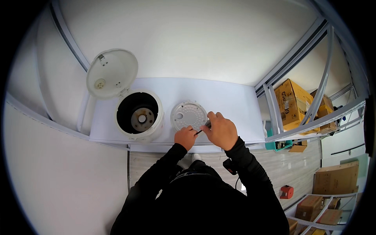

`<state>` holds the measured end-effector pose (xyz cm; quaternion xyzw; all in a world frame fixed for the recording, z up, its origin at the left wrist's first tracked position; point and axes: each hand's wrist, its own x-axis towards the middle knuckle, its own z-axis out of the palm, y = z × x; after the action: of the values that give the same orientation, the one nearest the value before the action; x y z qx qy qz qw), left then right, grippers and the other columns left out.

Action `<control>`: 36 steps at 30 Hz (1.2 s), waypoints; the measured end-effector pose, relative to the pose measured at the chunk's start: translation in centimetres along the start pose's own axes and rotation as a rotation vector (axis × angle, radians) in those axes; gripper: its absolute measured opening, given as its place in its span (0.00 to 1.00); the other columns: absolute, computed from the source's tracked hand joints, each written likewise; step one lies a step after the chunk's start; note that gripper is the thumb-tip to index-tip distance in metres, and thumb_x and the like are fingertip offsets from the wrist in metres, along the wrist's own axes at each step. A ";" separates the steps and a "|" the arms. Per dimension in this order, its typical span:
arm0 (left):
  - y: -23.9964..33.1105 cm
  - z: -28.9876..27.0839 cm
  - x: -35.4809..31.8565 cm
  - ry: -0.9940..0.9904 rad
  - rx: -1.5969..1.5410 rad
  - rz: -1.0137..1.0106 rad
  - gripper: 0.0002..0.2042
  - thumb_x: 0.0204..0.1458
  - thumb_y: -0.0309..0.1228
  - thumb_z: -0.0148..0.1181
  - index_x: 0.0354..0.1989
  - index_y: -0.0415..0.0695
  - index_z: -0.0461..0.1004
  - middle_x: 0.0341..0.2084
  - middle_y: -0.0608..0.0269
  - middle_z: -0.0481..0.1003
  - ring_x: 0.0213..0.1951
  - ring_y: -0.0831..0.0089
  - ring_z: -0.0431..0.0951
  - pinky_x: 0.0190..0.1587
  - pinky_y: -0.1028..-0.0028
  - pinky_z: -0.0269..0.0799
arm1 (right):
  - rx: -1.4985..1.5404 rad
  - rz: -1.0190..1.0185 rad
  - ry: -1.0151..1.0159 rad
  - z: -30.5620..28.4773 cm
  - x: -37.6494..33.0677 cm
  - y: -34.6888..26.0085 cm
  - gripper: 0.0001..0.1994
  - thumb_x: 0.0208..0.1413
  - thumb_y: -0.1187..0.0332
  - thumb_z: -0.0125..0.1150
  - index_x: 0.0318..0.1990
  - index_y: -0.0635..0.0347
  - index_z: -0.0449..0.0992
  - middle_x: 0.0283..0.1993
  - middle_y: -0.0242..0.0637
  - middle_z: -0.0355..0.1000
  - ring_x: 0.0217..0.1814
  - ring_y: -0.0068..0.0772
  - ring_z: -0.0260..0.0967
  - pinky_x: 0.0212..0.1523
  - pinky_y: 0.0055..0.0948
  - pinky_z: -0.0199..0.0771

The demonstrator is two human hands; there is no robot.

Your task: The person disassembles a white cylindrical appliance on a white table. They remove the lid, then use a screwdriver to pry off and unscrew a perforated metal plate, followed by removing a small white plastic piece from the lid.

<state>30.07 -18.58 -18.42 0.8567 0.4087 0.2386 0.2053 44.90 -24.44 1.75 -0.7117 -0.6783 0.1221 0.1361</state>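
Note:
A round, pale perforated inner lid (190,114) lies flat on the white table. At its near edge my two hands come together over a thin dark rod (198,132), which looks like a screwdriver shaft. My right hand (222,131) is closed around the grip end, most of it hidden by the fingers. The fingers of my left hand (185,138) are pinched at the rod's other end; its tip cannot be made out. To the left stands a white rice cooker (156,129), its hinged lid (113,72) swung up and its dark inside showing a round heating plate (142,119).
The white table (235,102) ends just in front of my body. Metal frame posts (274,109) rise at the right, with yellow cardboard boxes (291,103) behind. A teal crate (279,145) and a red object (286,192) are on the floor; shelves with boxes (309,207) stand lower right.

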 end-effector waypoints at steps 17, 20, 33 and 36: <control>-0.1 0.6 -0.2 0.067 -0.054 0.009 0.04 0.52 0.33 0.66 0.29 0.48 0.82 0.32 0.65 0.77 0.38 0.57 0.80 0.38 0.56 0.77 | 0.074 -0.442 0.252 1.5 0.8 1.4 0.17 0.51 0.69 0.69 0.46 0.61 0.72 0.38 0.48 0.73 0.32 0.53 0.77 0.26 0.44 0.77; -0.3 0.7 -0.1 0.079 -0.058 0.019 0.04 0.52 0.33 0.65 0.28 0.48 0.82 0.32 0.64 0.77 0.37 0.56 0.80 0.38 0.56 0.77 | -0.070 -0.220 0.209 1.2 0.2 -0.2 0.14 0.53 0.72 0.66 0.46 0.61 0.73 0.37 0.48 0.73 0.34 0.55 0.76 0.34 0.46 0.77; -0.2 0.3 -0.2 0.012 -0.080 -0.022 0.05 0.52 0.34 0.66 0.29 0.47 0.81 0.32 0.63 0.76 0.38 0.56 0.79 0.38 0.56 0.76 | -0.074 -0.046 0.124 0.9 0.0 -0.8 0.14 0.50 0.75 0.65 0.45 0.61 0.72 0.39 0.47 0.71 0.38 0.55 0.75 0.39 0.46 0.77; 0.0 0.3 -0.2 0.040 -0.107 -0.003 0.05 0.52 0.33 0.65 0.28 0.47 0.80 0.33 0.62 0.76 0.38 0.56 0.80 0.38 0.56 0.76 | -0.045 -0.117 0.150 2.2 0.7 0.8 0.16 0.49 0.74 0.66 0.46 0.60 0.72 0.40 0.46 0.71 0.38 0.54 0.75 0.38 0.46 0.78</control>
<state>30.12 -18.79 -18.72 0.8388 0.4006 0.2771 0.2430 44.90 -23.73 -0.58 -0.6809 -0.7092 0.0450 0.1772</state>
